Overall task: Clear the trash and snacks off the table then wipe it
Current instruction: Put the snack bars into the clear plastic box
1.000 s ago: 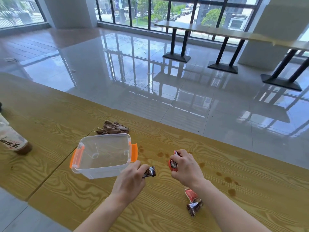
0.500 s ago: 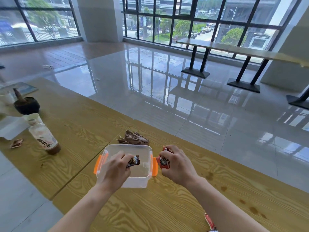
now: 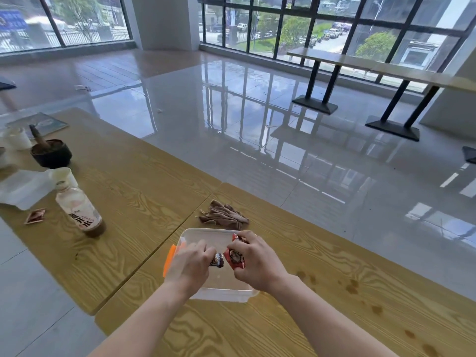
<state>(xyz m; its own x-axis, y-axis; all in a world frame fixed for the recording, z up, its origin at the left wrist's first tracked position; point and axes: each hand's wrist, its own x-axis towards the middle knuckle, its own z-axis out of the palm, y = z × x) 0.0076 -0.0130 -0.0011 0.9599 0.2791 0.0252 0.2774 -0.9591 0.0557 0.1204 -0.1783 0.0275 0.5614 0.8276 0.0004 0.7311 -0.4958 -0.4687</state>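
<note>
A clear plastic box [image 3: 206, 237] with orange clips sits on the wooden table [image 3: 322, 318]. Both hands hover over its open top. My left hand [image 3: 189, 266] is shut on a dark brown snack packet [image 3: 217, 261]. Beside it my right hand [image 3: 253, 261] is shut on a red snack packet [image 3: 235, 257]. A crumpled brown cloth [image 3: 222, 215] lies just behind the box. Several brown stains [image 3: 351, 287] mark the wood to the right of the box.
To the left, a tea bottle [image 3: 78, 210] lies tilted on the adjoining table, with a small brown wrapper [image 3: 35, 215], a white lid [image 3: 22, 188], a black bowl [image 3: 51, 153], a white cup [image 3: 19, 137] and a booklet [image 3: 38, 122]. Glossy floor lies beyond the far edge.
Both hands moved from beside the box to over its open top, each still holding its packet. The view tilted up and left, bringing the bottle and bowl into sight.
</note>
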